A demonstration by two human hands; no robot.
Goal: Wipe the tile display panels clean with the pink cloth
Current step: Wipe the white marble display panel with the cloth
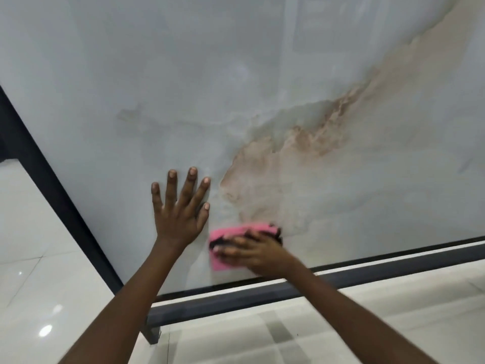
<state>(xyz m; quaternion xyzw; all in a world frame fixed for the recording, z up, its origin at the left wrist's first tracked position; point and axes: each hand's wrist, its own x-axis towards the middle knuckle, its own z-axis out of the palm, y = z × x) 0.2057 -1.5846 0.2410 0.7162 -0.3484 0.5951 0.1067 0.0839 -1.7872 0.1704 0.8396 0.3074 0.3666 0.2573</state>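
1. My view looks down at a large tile display panel (pixel 236 88), pale grey-white with a tan-brown marbled vein running from the upper right down toward the lower middle.
2. My left hand (pixel 178 214) lies flat against the panel, fingers (pixel 193 177) straight and spread, thumb out to the right. It holds nothing; palm and fingertips appear to press on the surface.
3. My right hand (pixel 252 249) sits just to the right of and below the left, near the panel's lower edge. Its fingers point left, lie over the pink cloth (pixel 223 235) and pin it against the tile. The image is motion-blurred here, so I cannot tell whether the fingers curl round the cloth or merely press it flat.
4. The pink cloth is bunched under the right hand, with pink showing above the fingers and below them at the left. Dark patches show on it; whether shadow or dirt, I cannot tell.
5. A dark frame (pixel 393 266) borders the panel along the bottom and the left side.
6. Below the frame is a glossy pale tiled floor (pixel 34 258) with light spots reflected at the lower left.
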